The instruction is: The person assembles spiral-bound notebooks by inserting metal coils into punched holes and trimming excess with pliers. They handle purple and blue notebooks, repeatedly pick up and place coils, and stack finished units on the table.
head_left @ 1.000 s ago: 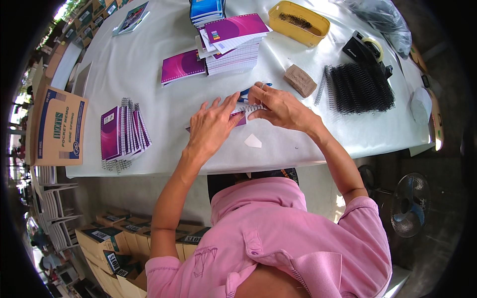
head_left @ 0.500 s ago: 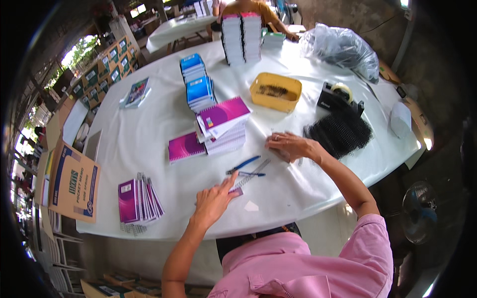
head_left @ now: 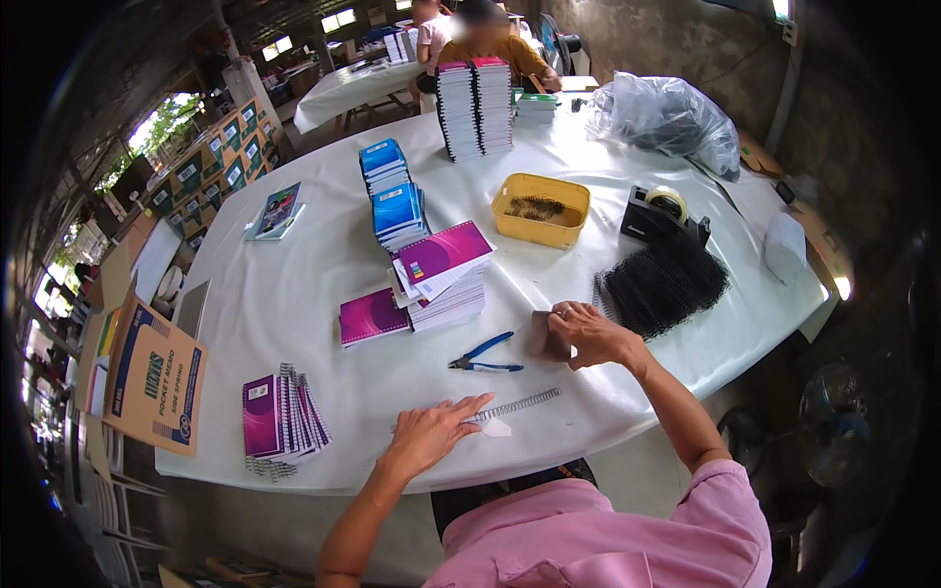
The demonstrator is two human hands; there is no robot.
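- Left hand: flat, fingers spread, fingertips touching the near end of a metal spiral binding wire lying on the white table.
- Right hand: curled over a small brown block, gripping it from the 3 o'clock side.
- Blue-handled pliers: at 12 o'clock of the wire, between both hands, untouched.
- Black binding coils: heaped at 2 o'clock of the right hand.
- Purple spiral notebooks: fanned at 9 o'clock of the left hand.

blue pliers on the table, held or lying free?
Lying free. The blue-handled pliers rest flat on the white table, between both hands; the left hand and right hand don't touch them.
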